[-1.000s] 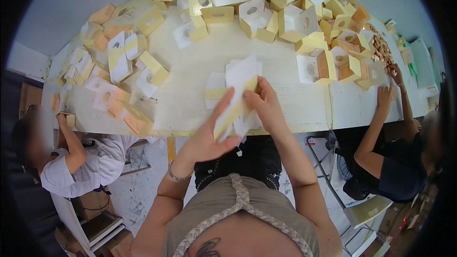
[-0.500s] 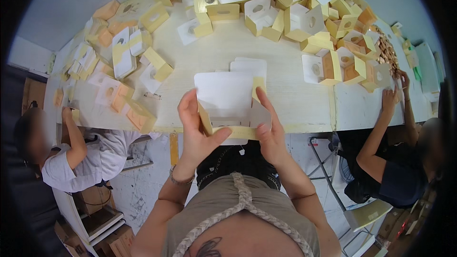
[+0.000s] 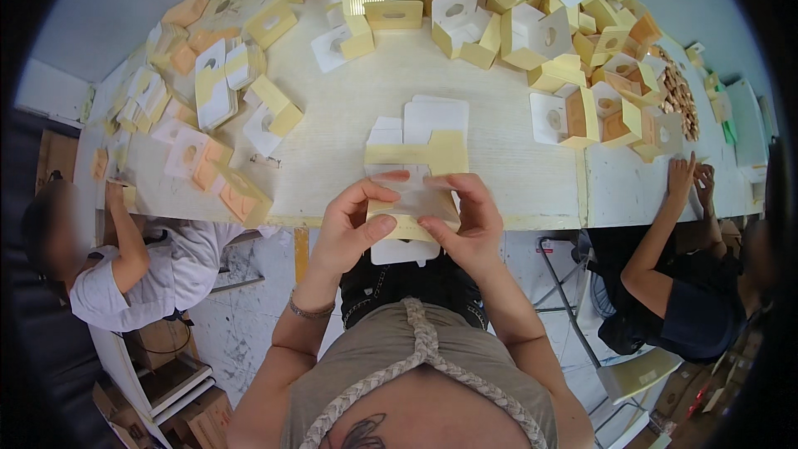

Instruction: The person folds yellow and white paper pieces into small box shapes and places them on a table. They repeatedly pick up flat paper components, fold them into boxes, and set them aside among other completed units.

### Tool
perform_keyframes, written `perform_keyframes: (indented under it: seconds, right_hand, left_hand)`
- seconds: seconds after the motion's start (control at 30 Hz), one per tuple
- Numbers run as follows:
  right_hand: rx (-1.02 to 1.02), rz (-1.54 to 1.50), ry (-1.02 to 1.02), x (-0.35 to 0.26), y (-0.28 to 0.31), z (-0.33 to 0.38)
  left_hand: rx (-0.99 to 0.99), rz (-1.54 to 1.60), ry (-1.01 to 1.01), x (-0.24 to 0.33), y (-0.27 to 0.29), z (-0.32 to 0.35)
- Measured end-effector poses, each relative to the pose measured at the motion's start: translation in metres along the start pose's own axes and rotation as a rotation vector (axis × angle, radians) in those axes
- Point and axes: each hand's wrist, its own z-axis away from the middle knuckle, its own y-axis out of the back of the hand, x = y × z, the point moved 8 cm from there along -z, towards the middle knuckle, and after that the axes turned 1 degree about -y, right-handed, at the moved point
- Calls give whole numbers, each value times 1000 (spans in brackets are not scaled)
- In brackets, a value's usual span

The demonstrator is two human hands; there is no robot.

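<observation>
At six-o'clock edge of tabletop (image 3: pixel 332 116): box (image 3: pixel 416 228) gripped both sides by fingers of left hand (image 3: pixel 349 229) and right hand (image 3: pixel 476 229), likely to steady it; toward twelve, blanks (image 3: pixel 436 114) laid near, probably for reach.

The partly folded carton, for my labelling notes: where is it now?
In the head view, the carton is near the centre, between the left hand and right hand at the table's near edge, below the flat blanks.
</observation>
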Motion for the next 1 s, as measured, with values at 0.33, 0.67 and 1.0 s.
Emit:
perform_keyframes:
  seconds: [0.33, 0.67, 1.0]
  right_hand:
    - [-452, 51, -526, 8, -20, -15]
    - [-425, 0, -614, 21, -5, -16]
    - [-227, 63, -452, 35, -13, -2]
  left_hand:
    - [11, 116, -113, 1, 4, 2]
    - [-35, 26, -129, 2, 3, 5]
    - [24, -205, -236, 2, 13, 2]
